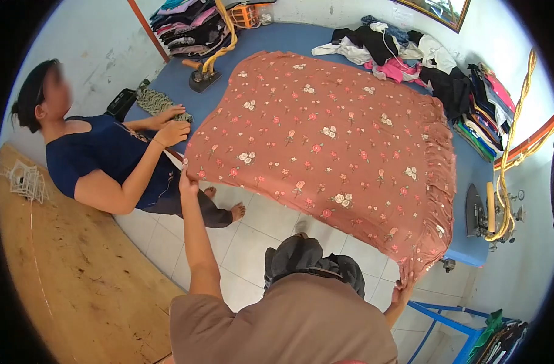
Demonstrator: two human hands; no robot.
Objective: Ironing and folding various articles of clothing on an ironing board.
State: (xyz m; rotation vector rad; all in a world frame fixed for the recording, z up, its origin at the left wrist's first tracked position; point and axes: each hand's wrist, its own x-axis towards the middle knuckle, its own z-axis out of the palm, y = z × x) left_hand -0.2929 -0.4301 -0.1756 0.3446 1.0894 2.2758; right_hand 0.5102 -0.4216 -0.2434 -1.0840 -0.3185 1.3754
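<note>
A reddish-brown floral cloth (322, 136) with a gathered, ruffled right end lies spread over the blue ironing table (286, 36), and its near edge hangs off the front. My left hand (187, 182) grips the cloth's near left corner. At the near right corner, my right hand (403, 289) holds the bunched ruffled part. One iron (204, 79) with a wooden handle rests beyond the cloth's left side. Another iron (475, 209) stands at the table's right end.
At the left, a person (108, 150) touches a patterned green cloth (156, 100). Folded clothes (190, 27) are stacked at the back left. Loose clothes (372, 45) and another folded stack (486, 113) lie at the right. A wooden table (86, 273) and a blue metal frame (468, 336) flank me.
</note>
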